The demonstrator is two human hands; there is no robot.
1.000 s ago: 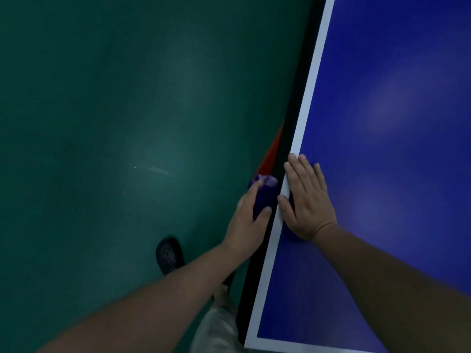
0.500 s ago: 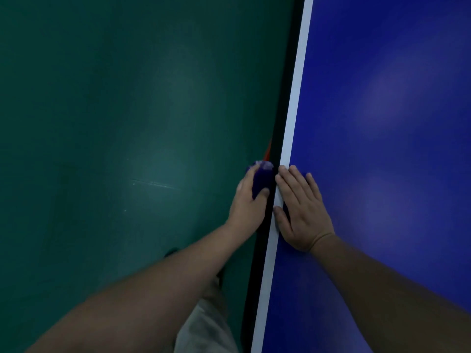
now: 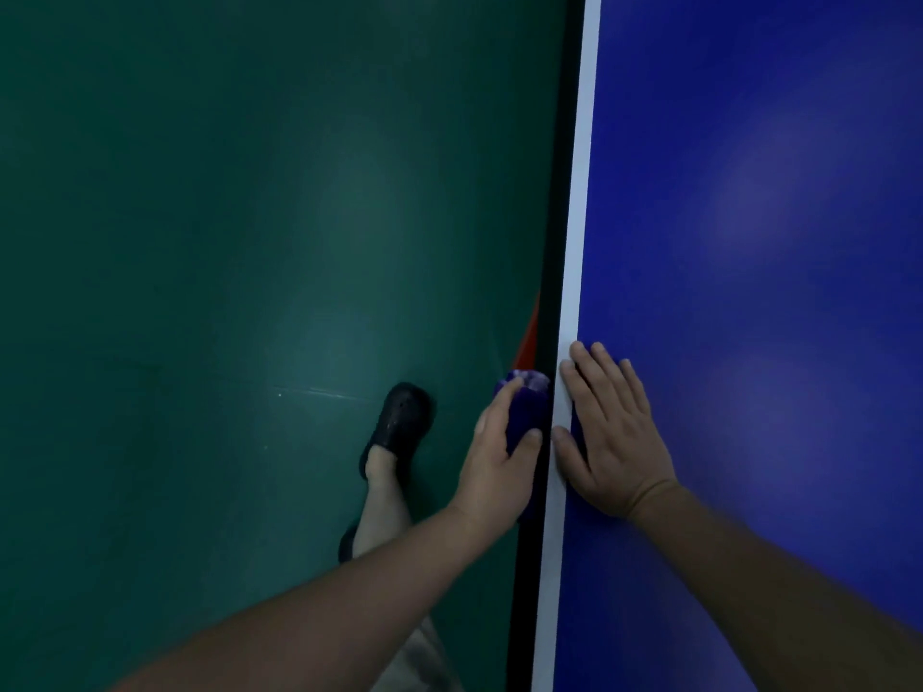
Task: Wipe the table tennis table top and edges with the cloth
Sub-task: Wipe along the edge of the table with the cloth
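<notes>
The blue table tennis table [image 3: 749, 242] fills the right half of the view, with a white line along its left border and a dark side edge [image 3: 554, 242]. My left hand [image 3: 499, 452] grips a dark purple cloth [image 3: 524, 407] and holds it against that side edge. My right hand [image 3: 607, 432] lies flat on the table top, fingers straight, across the white line and the blue just beside the cloth. Part of the cloth is hidden under my left hand.
Green floor [image 3: 225, 267] spreads to the left of the table. My foot in a black clog [image 3: 402, 422] stands on it close to the table edge. A strip of orange [image 3: 529, 342] shows under the edge.
Both hands have slid forward along the table's side edge with the cloth. My foot in the black clog has stepped forward and now shows beside the left hand.
</notes>
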